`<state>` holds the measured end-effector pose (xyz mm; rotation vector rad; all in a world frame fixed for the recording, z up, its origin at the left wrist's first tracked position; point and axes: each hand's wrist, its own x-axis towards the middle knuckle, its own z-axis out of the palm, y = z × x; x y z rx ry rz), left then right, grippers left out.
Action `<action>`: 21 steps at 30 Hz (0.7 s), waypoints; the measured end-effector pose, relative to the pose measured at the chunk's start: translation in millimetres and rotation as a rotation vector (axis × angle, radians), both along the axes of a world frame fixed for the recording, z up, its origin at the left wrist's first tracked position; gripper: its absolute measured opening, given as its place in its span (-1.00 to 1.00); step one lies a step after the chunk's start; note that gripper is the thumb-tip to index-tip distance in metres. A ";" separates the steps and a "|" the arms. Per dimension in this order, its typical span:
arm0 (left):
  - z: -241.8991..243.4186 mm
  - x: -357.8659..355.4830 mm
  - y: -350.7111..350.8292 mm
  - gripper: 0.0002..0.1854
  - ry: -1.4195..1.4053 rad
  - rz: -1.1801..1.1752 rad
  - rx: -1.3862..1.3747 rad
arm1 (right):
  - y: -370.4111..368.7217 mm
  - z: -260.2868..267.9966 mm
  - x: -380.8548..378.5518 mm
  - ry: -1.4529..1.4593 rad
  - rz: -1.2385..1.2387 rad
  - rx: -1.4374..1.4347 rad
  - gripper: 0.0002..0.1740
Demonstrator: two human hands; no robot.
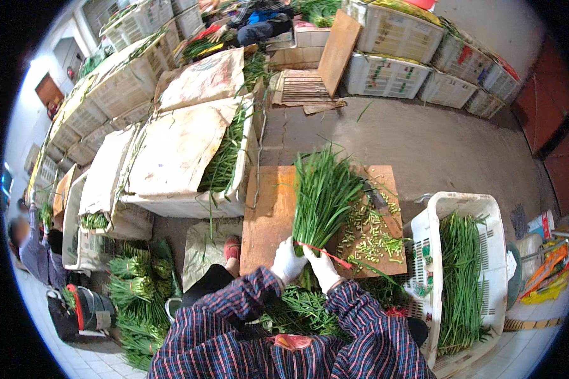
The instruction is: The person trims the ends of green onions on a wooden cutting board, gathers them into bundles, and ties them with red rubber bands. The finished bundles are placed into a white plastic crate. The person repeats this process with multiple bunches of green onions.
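Note:
A bunch of garlic chives [322,194] lies on a wooden board [268,208], its leaf tips pointing away from me. My left hand [287,260], in a white glove, grips the stalks at the near end. A thin red tie [329,256] crosses the stalks there, and its loose end sticks out to the right. My gloved right hand [324,269] pinches the tie against the bunch; the fingertips are partly hidden. On the board's right side a knife [384,211] with a wooden handle rests among chopped stem ends [367,244].
To the right stands a white plastic crate [495,265] holding chives [462,279]. Large crates [185,206] under sacking sit to the left. Tied bunches [140,303] lie on the floor. A person [261,31] sits at the back; another [35,251] is far left.

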<state>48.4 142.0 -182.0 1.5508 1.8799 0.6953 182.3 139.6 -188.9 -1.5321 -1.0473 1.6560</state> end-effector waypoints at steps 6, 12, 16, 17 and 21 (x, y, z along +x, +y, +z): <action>30.9 61.2 -83.0 -0.05 -0.729 0.152 0.077 | 25.2 51.1 72.5 0.189 0.492 0.264 -0.25; 48.6 75.0 -82.4 -0.62 -1.057 0.175 0.086 | 115.9 77.0 77.1 -0.295 1.117 0.466 0.04; 28.9 55.9 -38.7 -0.41 -1.049 0.337 -0.316 | 151.0 68.2 78.3 -0.372 0.926 0.481 -0.06; 28.6 49.6 -27.2 -0.36 -0.963 0.277 -0.396 | 158.7 65.5 91.1 -0.358 0.738 0.460 -0.12; 54.7 36.0 24.5 -0.11 -0.028 -0.441 0.028 | 167.9 48.1 169.5 -1.098 0.339 0.304 -0.47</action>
